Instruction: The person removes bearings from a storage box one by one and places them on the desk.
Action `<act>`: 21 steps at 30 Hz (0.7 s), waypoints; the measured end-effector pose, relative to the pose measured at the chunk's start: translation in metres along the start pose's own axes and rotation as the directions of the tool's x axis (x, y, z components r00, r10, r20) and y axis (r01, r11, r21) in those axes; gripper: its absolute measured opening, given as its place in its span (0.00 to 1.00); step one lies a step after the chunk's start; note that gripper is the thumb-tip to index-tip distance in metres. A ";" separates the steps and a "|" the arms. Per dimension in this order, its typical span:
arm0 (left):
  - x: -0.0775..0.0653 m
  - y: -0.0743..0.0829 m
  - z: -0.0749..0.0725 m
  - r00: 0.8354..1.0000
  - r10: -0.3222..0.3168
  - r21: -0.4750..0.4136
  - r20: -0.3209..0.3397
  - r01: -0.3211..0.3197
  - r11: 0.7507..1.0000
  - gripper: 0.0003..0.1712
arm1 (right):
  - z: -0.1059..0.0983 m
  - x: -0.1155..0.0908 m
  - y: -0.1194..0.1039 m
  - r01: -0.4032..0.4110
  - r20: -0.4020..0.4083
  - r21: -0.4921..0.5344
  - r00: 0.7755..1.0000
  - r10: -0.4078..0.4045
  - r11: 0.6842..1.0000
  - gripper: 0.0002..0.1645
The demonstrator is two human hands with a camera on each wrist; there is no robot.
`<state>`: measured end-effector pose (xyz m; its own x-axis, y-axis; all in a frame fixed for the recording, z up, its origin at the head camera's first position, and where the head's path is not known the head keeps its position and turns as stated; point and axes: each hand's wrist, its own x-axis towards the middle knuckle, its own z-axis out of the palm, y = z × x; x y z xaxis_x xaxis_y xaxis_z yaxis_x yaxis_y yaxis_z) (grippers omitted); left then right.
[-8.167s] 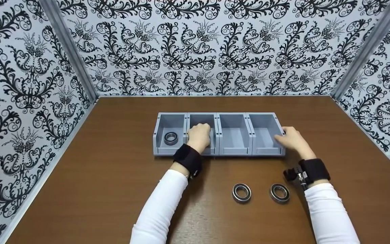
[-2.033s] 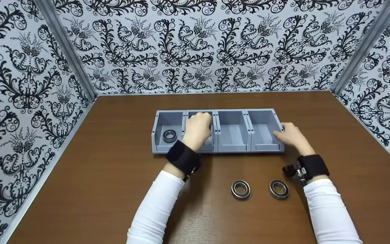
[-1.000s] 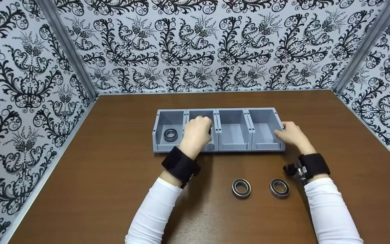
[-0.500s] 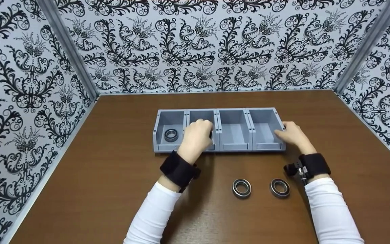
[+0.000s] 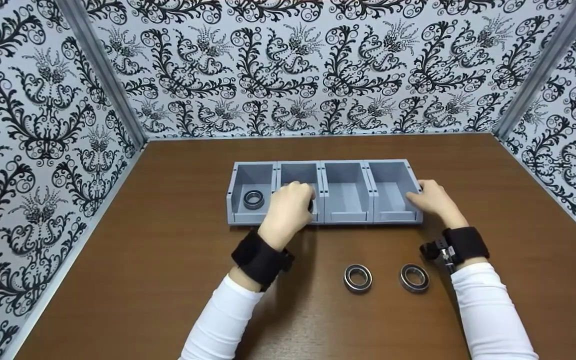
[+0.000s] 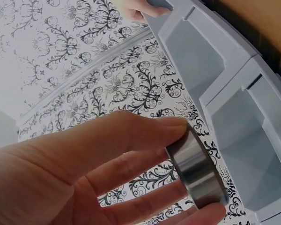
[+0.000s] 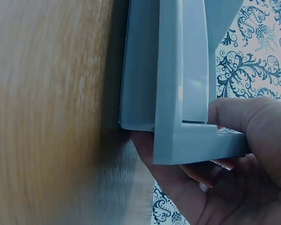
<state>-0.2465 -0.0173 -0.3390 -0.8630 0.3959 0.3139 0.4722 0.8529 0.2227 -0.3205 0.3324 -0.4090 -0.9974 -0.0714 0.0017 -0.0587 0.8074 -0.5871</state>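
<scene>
My left hand (image 5: pixel 287 212) is over the front of the second compartment from the left in a row of grey bins (image 5: pixel 348 217). Between thumb and fingers it holds a ball bearing (image 6: pixel 196 166), seen edge-on in the left wrist view and mostly hidden in the head view. With thumb inside and fingers outside, my right hand (image 5: pixel 434 201) grips the side wall of the rightmost bin. Another bearing (image 5: pixel 253 206) lies flat in the leftmost bin.
Two more bearings, a left one (image 5: pixel 358 290) and a right one (image 5: pixel 414 289), lie on the brown table (image 5: pixel 143 260) in front of the bins. Patterned panels (image 5: pixel 288 65) enclose the table at the back and both sides.
Earlier the left hand was down in the second bin; it then rose with the bearing and has drawn back slightly towards me. The right hand keeps its grip on the bin wall.
</scene>
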 end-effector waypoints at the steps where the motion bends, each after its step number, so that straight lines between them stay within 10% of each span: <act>1: -0.001 0.000 0.000 1.000 0.002 0.006 0.002 -0.002 1.000 0.07 | 0.000 0.000 0.000 0.002 -0.002 -0.004 1.000 -0.002 1.000 0.28; 21: -0.017 0.001 -0.006 0.987 0.026 -0.076 0.156 -0.014 0.997 0.16 | 0.000 0.002 0.002 0.003 -0.004 0.008 1.000 -0.003 1.000 0.26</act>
<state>-0.2302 -0.0251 -0.3386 -0.8679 0.4663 0.1714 0.4968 0.8188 0.2879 -0.3229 0.3335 -0.4103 -0.9974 -0.0716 0.0066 -0.0616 0.8023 -0.5937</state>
